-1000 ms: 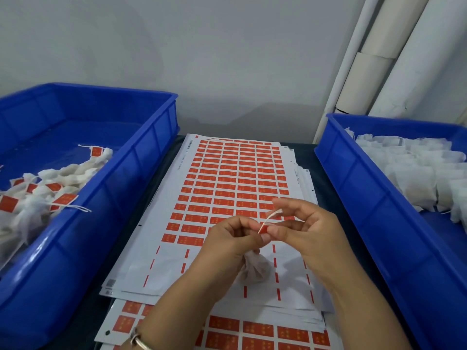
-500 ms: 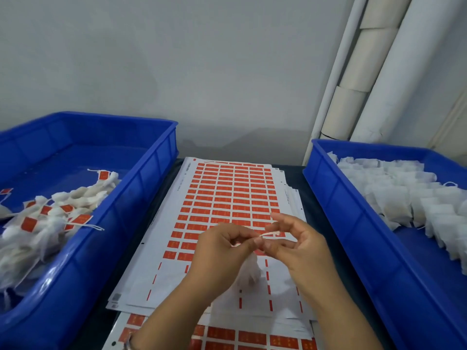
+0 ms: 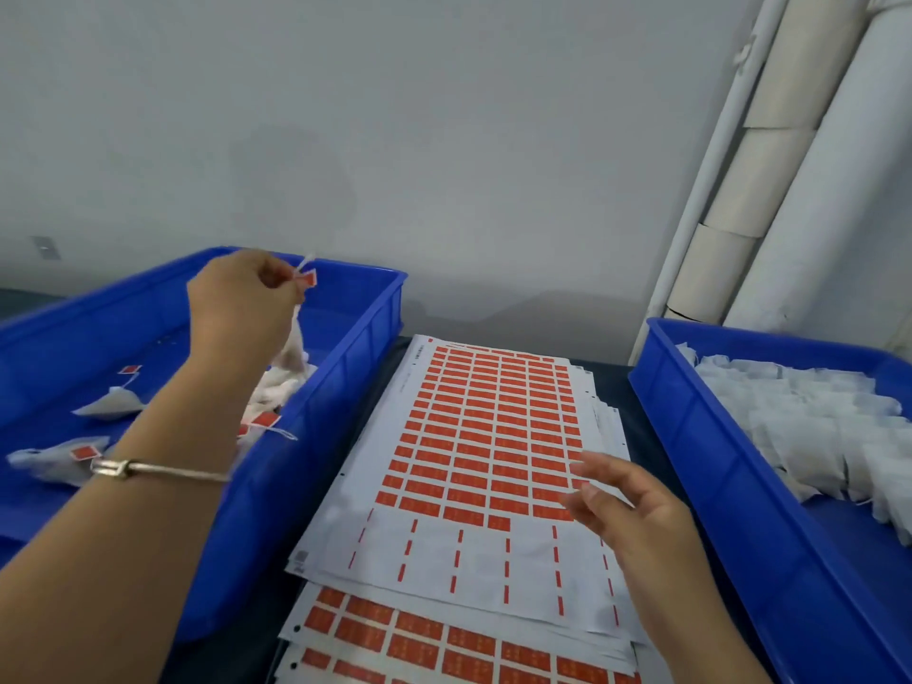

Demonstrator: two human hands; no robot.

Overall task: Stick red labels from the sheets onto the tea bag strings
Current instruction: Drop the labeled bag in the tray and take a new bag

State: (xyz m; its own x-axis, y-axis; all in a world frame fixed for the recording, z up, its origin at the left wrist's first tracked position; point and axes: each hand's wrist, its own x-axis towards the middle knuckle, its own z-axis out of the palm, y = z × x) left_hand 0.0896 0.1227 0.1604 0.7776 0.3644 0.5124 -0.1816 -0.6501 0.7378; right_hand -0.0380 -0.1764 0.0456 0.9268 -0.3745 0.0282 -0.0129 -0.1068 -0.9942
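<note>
Left bin (image 3: 345, 348): blue plastic, standing at the desk's left edge; it holds a loose heap of white tea bags (image 3: 276, 387) against its right wall, each I can make out carrying a red label, with a few more labelled bags scattered over its floor toward the left. Right bin (image 3: 691, 436): same blue type, at the desk's right edge; it holds a dense pile of plain bags (image 3: 809, 417), no red visible among them. Between the bins a stack of label sheets (image 3: 444, 550) lies on the dark desk (image 3: 612, 387); the top sheet's near rows are stripped to white backing, the far rows are full of red labels. My left hand (image 3: 237, 303) is raised above the left bin, fingers curled, pinching a string at a red tag (image 3: 308, 279) that sticks out just past my fingertips; the bag (image 3: 292, 345) on that string hangs below my hand, over the heap, and I cannot tell whether it touches it. A metal bangle (image 3: 148, 469) sits on that wrist. My right hand (image 3: 627, 506) hovers over the right edge of the top sheet, fingers spread and relaxed, holding nothing.
</note>
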